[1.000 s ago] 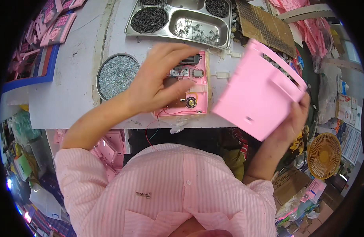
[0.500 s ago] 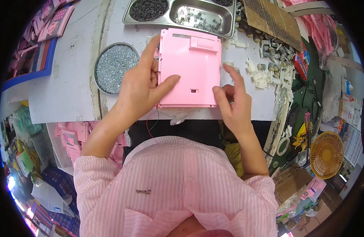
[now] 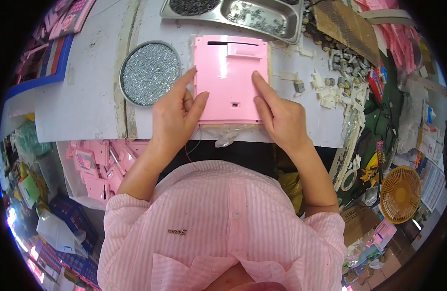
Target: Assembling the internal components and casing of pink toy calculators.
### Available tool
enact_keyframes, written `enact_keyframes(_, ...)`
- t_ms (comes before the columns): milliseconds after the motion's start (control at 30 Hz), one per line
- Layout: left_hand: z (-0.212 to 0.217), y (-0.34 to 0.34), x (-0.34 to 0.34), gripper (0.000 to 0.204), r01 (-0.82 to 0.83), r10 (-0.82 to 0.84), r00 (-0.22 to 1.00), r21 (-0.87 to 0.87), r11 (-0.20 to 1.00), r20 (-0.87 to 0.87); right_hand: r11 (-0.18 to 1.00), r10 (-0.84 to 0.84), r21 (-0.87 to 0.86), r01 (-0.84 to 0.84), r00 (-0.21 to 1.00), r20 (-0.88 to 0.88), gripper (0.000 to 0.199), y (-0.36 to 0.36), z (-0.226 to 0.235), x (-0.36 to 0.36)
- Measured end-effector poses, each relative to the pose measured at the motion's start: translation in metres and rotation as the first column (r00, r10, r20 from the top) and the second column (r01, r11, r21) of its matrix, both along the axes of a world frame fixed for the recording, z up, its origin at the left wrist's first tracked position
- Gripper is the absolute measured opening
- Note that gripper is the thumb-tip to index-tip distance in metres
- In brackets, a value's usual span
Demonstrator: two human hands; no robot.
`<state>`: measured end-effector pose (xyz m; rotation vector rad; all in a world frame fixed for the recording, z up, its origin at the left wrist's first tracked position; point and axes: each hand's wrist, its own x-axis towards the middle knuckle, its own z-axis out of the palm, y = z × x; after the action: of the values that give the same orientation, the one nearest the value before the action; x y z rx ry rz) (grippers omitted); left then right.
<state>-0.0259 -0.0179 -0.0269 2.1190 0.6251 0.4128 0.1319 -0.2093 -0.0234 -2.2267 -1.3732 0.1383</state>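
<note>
A flat pink plastic panel [image 3: 228, 72] with a slot near its far edge and a small hole near its front lies on the white worktable [image 3: 78, 102]. My left hand [image 3: 174, 116] presses its left edge, fingers spread along the side. Flat on the panel's right part rests my right hand [image 3: 276, 114], fingers pointing away from me. Both hands touch the panel; neither is closed around it. Whatever is under the panel is hidden.
A round metal dish of small silvery parts [image 3: 149, 72] sits left of the panel. A steel divided tray [image 3: 243, 14] with screws stands behind it. Small white pieces [image 3: 335, 82] litter the right. Pink parts [image 3: 99, 165] fill a bin below the table's left front. An orange fan [image 3: 400, 194] stands lower right.
A second ago my right hand held the pink panel up at the right while my left rested on a pink assembly. The panel now lies flat over it, both hands pressing.
</note>
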Motion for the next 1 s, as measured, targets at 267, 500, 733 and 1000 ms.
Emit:
enact_keyframes(267,0.001,0.005,-0.006,0.042,0.008,-0.008,0.998,0.001,1.000,-0.061,0.929,0.148,-0.360,-0.082,0.976,0.159,0.055,0.009,0.031,0.002)
enact_keyframes(500,0.016,0.090,-0.007,0.022,-0.004,0.007,1.000,0.481,0.877,-0.005,1.000,0.013,-0.001,-0.015,0.941,-0.339,0.038,0.038,0.070,0.093)
enact_keyframes(733,-0.001,0.102,-0.003,0.011,0.102,-0.027,0.990,0.569,0.816,-0.140,0.623,0.490,0.771,0.133,0.701,-0.517,0.047,0.144,0.118,0.147)
enact_keyframes(1000,-0.009,0.105,-0.005,0.009,0.065,-0.057,0.998,0.605,0.793,-0.033,0.861,0.357,0.507,0.033,0.670,-0.650,0.039,0.120,0.128,0.102)
